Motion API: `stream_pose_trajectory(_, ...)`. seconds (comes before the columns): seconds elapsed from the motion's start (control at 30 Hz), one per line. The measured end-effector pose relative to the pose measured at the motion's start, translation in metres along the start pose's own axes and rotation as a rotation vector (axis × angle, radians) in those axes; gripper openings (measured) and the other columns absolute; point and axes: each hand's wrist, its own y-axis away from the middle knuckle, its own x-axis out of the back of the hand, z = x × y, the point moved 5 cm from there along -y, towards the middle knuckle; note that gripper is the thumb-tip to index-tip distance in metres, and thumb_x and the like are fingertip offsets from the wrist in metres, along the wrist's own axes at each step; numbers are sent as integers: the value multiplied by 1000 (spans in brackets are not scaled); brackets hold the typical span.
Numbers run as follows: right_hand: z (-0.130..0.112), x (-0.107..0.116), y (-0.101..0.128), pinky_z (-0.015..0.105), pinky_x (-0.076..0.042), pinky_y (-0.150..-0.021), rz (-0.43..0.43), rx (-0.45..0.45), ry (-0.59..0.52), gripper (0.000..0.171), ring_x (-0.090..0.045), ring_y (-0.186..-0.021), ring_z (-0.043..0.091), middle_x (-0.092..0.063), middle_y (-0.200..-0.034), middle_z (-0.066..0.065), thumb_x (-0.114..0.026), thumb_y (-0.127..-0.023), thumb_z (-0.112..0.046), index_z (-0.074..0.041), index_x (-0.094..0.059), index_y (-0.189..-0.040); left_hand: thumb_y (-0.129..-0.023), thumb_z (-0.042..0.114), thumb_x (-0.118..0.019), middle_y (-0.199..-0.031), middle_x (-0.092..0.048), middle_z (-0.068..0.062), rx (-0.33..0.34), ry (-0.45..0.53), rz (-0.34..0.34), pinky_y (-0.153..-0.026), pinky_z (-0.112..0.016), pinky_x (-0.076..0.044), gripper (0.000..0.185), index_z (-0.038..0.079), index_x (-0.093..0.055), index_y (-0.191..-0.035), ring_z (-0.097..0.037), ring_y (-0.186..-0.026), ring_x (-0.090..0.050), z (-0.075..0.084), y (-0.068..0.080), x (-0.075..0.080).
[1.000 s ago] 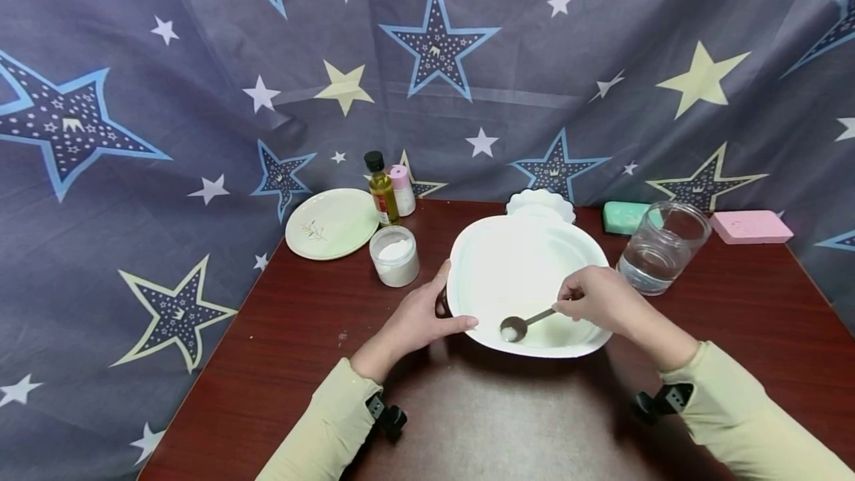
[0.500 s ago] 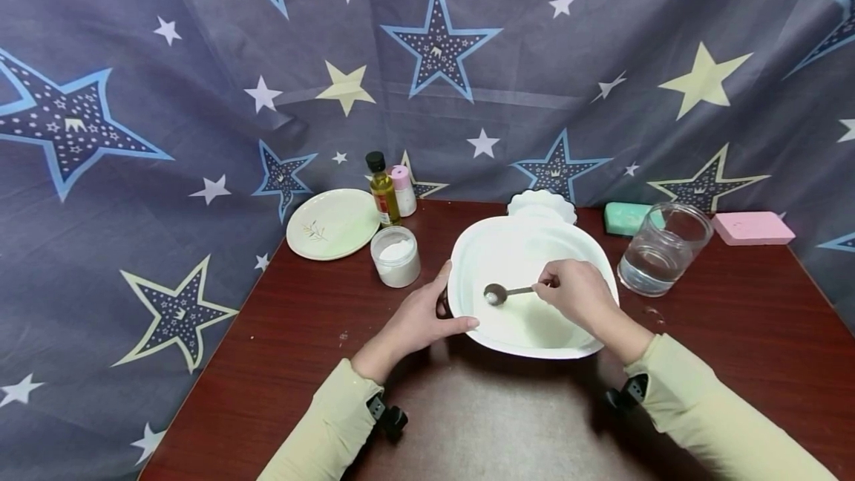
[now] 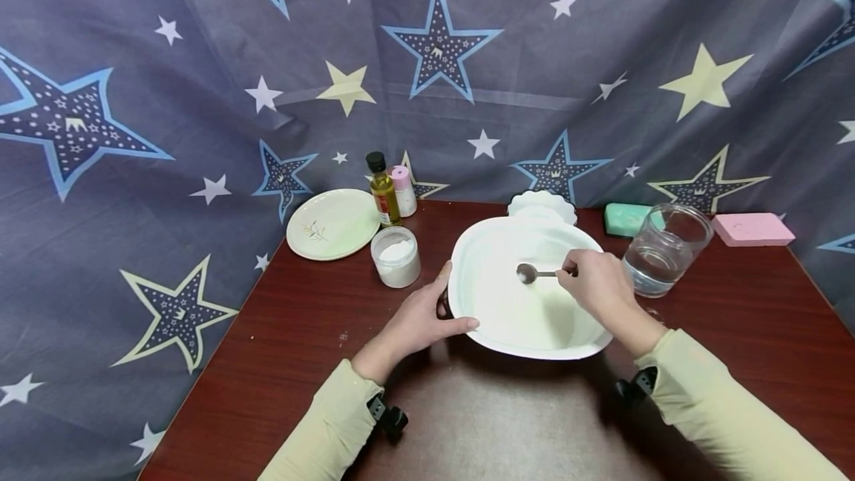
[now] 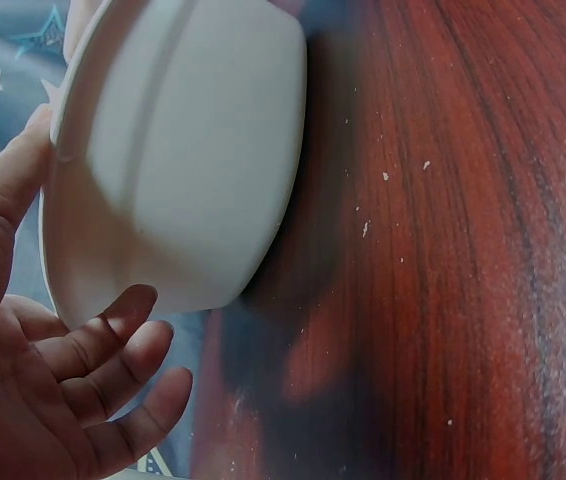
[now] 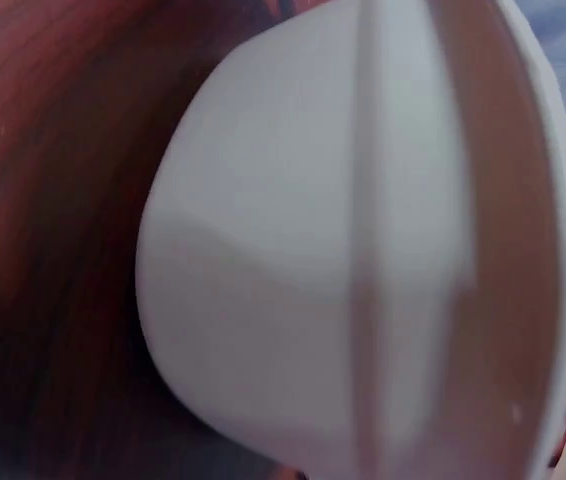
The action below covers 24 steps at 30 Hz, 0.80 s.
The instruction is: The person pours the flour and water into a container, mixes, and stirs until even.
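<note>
Both hands worked at the white bowl (image 3: 528, 303) near the middle of the dark red wood-grain tabletop (image 3: 280, 347). The left hand (image 3: 421, 318) steadied the bowl's left rim, thumb laid along the edge and fingers curled loosely under the flange. The right hand (image 3: 594, 284) pinched the thin handle of a small metal measuring spoon (image 3: 531, 273), its round scoop hovering over the far part of the bowl's inside.

From the head view the bowl read as a broad, smooth, rounded-square dish with a wide lip. Only the left wrist view showed its matte underside (image 4: 173, 170), the fingers (image 4: 103, 360) relaxed below the rim, and pale specks scattered on the tabletop. The right wrist view showed a blurred outer wall of the bowl (image 5: 343, 260) with a raised seam; neither spoon nor grip appeared there.

Behind the bowl stood a jar of white powder (image 3: 396, 256), a pale green plate (image 3: 332, 223), a small oil bottle (image 3: 383, 190) and a glass jar of water (image 3: 661, 249).
</note>
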Motion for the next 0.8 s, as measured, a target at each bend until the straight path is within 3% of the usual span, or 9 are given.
stream_pose_trajectory(0.37, 21, 24, 8, 38, -36, -49, -69, -37, 29, 7, -54, -61, 27, -59, -61, 0, -68, -82, -13, -11, -70, -76, -79, 54, -76, -88, -56, -7, -8, 10, 0, -70, -28, -42, 107, 10, -17, -157, -16, -79, -52, 1, 1, 1)
stream_pose_trajectory(0.5, 21, 32, 10, 37, -36, -49, -96, 4, 47, 5, -52, -60, 24, -60, -62, 0, -70, -81, -12, -10, -71, -76, -78, 53, -76, -88, -55, -5, -7, 15, -1, -72, -28, -42, 108, 9, -17, -157, -17, -81, -52, 1, 0, 0)
stream_pose_trajectory(0.67, 18, 40, 12, 37, -37, -52, -143, 81, 71, 13, -51, -60, 22, -59, -63, -3, -69, -78, -10, -16, -67, -67, -79, 53, -76, -89, -54, -1, -9, 20, -3, -73, -28, -43, 107, 10, -16, -157, -17, -82, -53, 1, 1, 0)
stream_pose_trajectory(0.8, 17, 42, 12, 35, -36, -54, -239, 110, 68, 17, -48, -60, 18, -56, -61, -5, -71, -78, -11, -19, -65, -64, -79, 53, -76, -88, -54, -1, -8, 19, -3, -73, -28, -43, 107, 10, -17, -157, -17, -82, -53, 1, 1, 0)
